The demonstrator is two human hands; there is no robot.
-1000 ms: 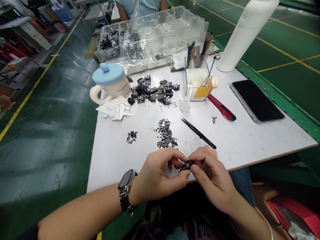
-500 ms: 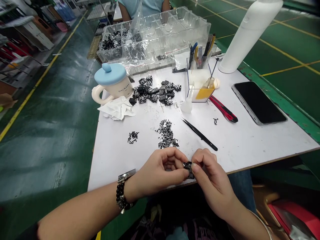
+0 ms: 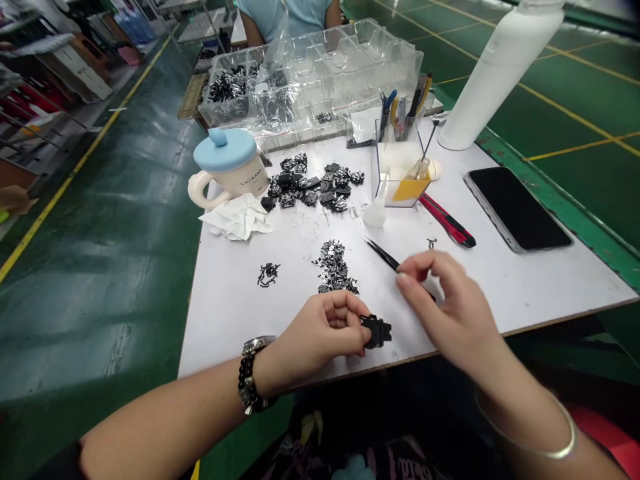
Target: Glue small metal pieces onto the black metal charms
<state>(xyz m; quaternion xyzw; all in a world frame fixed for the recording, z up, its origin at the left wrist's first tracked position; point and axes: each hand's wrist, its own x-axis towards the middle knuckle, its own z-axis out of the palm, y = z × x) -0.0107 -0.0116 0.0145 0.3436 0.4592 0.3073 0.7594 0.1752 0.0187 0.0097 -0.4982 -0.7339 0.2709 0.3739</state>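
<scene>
My left hand [image 3: 323,333] is curled at the near edge of the white table [image 3: 230,313] and pinches a small black plastic part [image 3: 376,331] between thumb and fingers. My right hand [image 3: 447,303] hovers over the black tweezers [image 3: 383,253], its fingertips pinched together just above their middle; whether it grips them I cannot tell. A small heap of tiny dark metal pieces [image 3: 335,267] lies just beyond my left hand. A larger heap of black parts [image 3: 313,183] sits farther back.
A blue-lidded mug [image 3: 230,167] and a crumpled white tissue [image 3: 237,217] stand at the left. A clear pen holder [image 3: 400,167], red utility knife [image 3: 447,219], phone [image 3: 517,208] and white bottle [image 3: 495,67] fill the right. Clear compartment trays [image 3: 320,67] sit behind; another person sits beyond them.
My right hand has let go of the black part and moved up and right over the tweezers. My left hand now holds the part alone, lower on the table.
</scene>
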